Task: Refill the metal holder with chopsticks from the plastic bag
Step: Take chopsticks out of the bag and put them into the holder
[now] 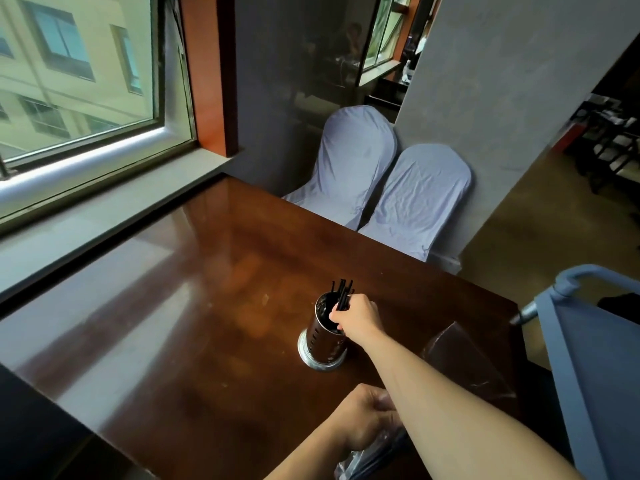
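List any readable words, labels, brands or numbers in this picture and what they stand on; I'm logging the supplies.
None can be read.
Perforated cylindrical metal holder: no marking shows.
Black chopsticks gripped by the right hand: plain.
Clear plastic bag under the left hand: no print visible.
Glossy dark brown wooden table: bare of text.

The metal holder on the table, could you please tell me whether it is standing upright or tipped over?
Upright. The metal holder stands on its flared base on the table, mouth up, with black chopsticks poking out.
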